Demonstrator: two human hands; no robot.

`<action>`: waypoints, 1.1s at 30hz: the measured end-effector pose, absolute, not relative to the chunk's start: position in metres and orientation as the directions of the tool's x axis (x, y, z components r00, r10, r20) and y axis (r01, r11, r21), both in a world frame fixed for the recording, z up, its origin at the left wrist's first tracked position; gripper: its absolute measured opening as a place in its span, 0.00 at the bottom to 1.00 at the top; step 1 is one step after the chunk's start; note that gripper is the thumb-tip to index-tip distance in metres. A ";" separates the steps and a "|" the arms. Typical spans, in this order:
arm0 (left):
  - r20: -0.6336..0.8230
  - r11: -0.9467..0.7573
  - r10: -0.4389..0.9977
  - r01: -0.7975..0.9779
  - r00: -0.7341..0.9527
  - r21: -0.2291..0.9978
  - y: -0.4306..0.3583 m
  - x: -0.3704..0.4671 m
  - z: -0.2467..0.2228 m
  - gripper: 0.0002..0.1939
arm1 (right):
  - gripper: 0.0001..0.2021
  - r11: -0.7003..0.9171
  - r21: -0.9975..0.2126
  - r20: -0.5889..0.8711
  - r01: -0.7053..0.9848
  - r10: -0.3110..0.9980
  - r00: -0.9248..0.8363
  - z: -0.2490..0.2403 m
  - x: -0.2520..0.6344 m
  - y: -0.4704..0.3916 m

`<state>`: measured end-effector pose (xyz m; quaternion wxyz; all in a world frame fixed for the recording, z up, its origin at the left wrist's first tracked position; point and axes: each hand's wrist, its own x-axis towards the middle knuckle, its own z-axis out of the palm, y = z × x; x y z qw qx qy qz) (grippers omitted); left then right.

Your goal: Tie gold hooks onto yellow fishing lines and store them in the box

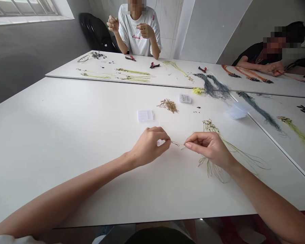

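Observation:
Above the white table, my left hand (pixel 151 145) pinches a small thin metal piece (pixel 175 143) with a ring at its end. Just to the right, my right hand (pixel 205 144) is closed in a pinch on the end of a thin line; a fine pointed bit shows beneath its fingertips. The two hands are a short gap apart. Yellow-green cords (pixel 210 167) with dark metal ends lie behind and beneath my right hand. Beyond my left hand sits a clear plastic box (pixel 145 116), and a pile of brass-coloured metal pieces (pixel 169 105) lies farther back.
A second clear box (pixel 185 98), translucent containers (pixel 237 110) and grey cord bundles (pixel 210 84) lie toward the back. Pliers (pixel 154 65) rest on the far table (pixel 66 69). Across it is a person in a white shirt (pixel 139 37); another person in dark clothing leans in at right.

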<state>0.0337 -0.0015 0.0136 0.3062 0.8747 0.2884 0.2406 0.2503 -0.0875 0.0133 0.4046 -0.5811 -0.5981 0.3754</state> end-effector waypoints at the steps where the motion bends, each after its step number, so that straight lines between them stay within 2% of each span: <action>1: 0.240 -0.629 0.668 0.361 0.705 0.689 -0.001 0.034 0.015 0.11 | 0.09 0.044 -0.910 0.055 0.411 0.998 0.016 0.014 0.253 -0.087; 3: 0.219 -0.597 0.683 0.359 0.697 0.717 0.000 0.033 0.017 0.11 | 0.08 0.066 -0.869 0.101 0.491 0.994 0.045 0.015 0.257 -0.086; 6: 0.218 -0.588 0.678 0.340 0.702 0.734 0.000 0.034 0.019 0.11 | 0.05 0.169 -0.758 0.269 0.630 0.961 0.066 0.013 0.258 -0.084; 9: 0.267 -0.635 0.660 0.329 0.702 0.699 -0.003 0.034 0.018 0.10 | 0.07 0.230 -0.742 0.339 0.629 0.939 0.056 0.010 0.251 -0.085; 16: 0.302 -0.703 0.596 0.302 0.744 0.644 -0.008 0.035 0.013 0.10 | 0.16 0.045 -0.941 0.021 0.335 0.997 -0.074 0.011 0.227 -0.094; 18: 0.295 -0.704 0.592 0.303 0.750 0.642 -0.009 0.034 0.013 0.10 | 0.13 0.035 -0.955 0.018 0.294 0.998 -0.063 0.008 0.223 -0.093; 21: 0.276 -0.693 0.592 0.303 0.757 0.655 -0.009 0.034 0.014 0.10 | 0.07 0.068 -0.941 0.069 0.333 0.998 -0.010 0.003 0.222 -0.091; 25: 0.233 -0.646 0.591 0.281 0.772 0.709 -0.009 0.034 0.015 0.10 | 0.06 0.082 -0.918 0.093 0.388 0.996 0.008 0.002 0.222 -0.091; 30: 0.099 -0.520 0.591 0.284 0.801 0.805 -0.005 0.033 0.017 0.10 | 0.05 0.042 -0.931 0.040 0.363 0.999 -0.013 0.005 0.224 -0.092; 33: 0.035 -0.490 0.562 0.299 0.827 0.819 -0.002 0.031 0.021 0.10 | 0.05 0.025 -0.940 0.014 0.341 0.999 -0.035 0.004 0.226 -0.092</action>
